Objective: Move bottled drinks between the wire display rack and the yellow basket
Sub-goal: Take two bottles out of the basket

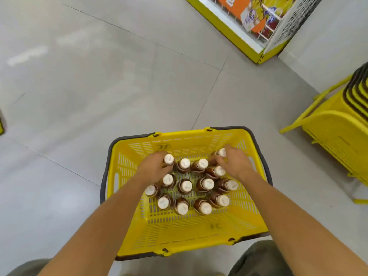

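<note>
grey tiled floor (79, 86) carries yellow basket (179, 232) and stacked baskets (338, 126)

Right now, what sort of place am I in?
Probably a small shop: a yellow basket of bottled drinks, a stack of baskets, and a display chest of packaged goods.

Both forearms are bare from the lower frame edge up to the wrists, with no sleeves, watch, bracelet or rings to be seen. The left hand (154, 166) and right hand (236, 163) wear no gloves. At the bottom corners, the knees (258, 259) are covered in olive-grey trouser fabric, plain and unpatterned.
</note>
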The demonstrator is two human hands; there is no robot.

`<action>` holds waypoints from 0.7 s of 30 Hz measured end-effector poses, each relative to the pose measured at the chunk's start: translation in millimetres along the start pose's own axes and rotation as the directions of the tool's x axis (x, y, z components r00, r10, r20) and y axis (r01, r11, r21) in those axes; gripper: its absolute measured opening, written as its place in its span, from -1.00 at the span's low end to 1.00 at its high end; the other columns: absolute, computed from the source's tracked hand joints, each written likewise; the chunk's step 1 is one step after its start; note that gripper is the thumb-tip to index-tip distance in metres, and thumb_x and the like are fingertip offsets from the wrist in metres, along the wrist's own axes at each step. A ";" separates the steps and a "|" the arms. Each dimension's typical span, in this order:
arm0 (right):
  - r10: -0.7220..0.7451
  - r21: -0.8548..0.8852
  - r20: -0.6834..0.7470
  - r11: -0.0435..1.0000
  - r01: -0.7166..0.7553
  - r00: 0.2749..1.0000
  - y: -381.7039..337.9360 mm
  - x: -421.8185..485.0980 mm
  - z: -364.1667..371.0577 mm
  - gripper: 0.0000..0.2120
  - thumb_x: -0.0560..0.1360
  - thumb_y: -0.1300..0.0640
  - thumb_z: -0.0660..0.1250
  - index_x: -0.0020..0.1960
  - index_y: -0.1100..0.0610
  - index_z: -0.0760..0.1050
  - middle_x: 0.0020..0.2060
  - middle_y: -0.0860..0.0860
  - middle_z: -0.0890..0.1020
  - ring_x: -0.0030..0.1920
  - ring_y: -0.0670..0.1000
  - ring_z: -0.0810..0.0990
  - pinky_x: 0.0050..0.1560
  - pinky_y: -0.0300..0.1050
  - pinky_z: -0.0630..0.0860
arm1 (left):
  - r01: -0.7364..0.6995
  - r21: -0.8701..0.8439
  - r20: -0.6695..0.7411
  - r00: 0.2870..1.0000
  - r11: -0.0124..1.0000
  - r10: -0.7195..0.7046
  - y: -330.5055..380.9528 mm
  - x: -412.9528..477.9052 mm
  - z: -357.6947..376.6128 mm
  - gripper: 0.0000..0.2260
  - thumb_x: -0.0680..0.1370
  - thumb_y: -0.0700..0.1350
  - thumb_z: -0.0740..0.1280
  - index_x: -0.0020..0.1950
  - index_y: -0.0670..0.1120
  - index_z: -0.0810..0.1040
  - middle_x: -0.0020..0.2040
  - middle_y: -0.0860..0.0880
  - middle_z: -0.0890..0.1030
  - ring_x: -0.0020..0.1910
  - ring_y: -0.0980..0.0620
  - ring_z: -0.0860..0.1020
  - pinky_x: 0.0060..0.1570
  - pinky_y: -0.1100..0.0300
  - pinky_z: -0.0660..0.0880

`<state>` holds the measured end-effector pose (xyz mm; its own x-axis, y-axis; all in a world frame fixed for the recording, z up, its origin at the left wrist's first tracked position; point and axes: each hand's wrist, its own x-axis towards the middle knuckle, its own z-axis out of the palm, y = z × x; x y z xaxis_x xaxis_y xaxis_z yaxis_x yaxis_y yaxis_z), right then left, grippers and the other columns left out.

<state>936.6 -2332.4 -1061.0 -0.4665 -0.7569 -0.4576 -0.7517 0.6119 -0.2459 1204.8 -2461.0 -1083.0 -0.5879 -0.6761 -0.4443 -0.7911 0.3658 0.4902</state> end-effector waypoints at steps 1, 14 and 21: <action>0.006 0.028 -0.017 1.000 -0.006 1.000 1.3 1.5 2.0 -0.63 0.64 -0.11 0.33 0.16 0.22 0.47 0.07 0.23 0.67 0.10 0.30 0.63 -0.06 0.08 0.49 | -0.005 -0.044 -0.046 0.999 0.999 0.003 1.0 1.1 1.2 -0.68 0.54 0.07 0.42 0.21 -0.06 0.60 0.17 -0.10 0.68 0.17 -0.19 0.63 0.06 -0.08 0.59; -0.023 0.271 -0.135 0.961 0.060 0.991 -49.4 -98.8 -147.1 -0.73 0.54 -0.14 0.44 0.10 0.02 0.60 -0.11 0.03 0.68 -0.04 0.15 0.63 -0.13 -0.04 0.41 | -0.032 -0.298 -0.146 0.989 0.954 -0.012 71.8 -105.3 -143.9 -0.67 0.44 0.10 0.42 0.16 0.02 0.63 0.04 0.05 0.71 0.07 -0.05 0.65 0.07 -0.13 0.61; -0.237 0.173 -0.227 0.945 0.279 0.945 -181.9 -232.6 -431.6 -0.68 0.47 -0.34 0.43 0.01 -0.11 0.62 -0.20 -0.10 0.66 -0.08 0.05 0.68 -0.11 0.05 0.58 | -0.094 -0.343 -0.182 0.983 0.935 0.032 197.3 -249.1 -403.1 -0.67 0.35 0.22 0.40 0.02 0.10 0.60 -0.06 0.08 0.69 0.02 -0.03 0.66 0.08 -0.11 0.60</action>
<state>980.7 -2366.6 -541.1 -0.3683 -0.9122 -0.1798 -0.7594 0.4067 -0.5079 1263.3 -2478.3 -573.3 -0.5722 -0.7692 -0.2846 -0.6263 0.1858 0.7571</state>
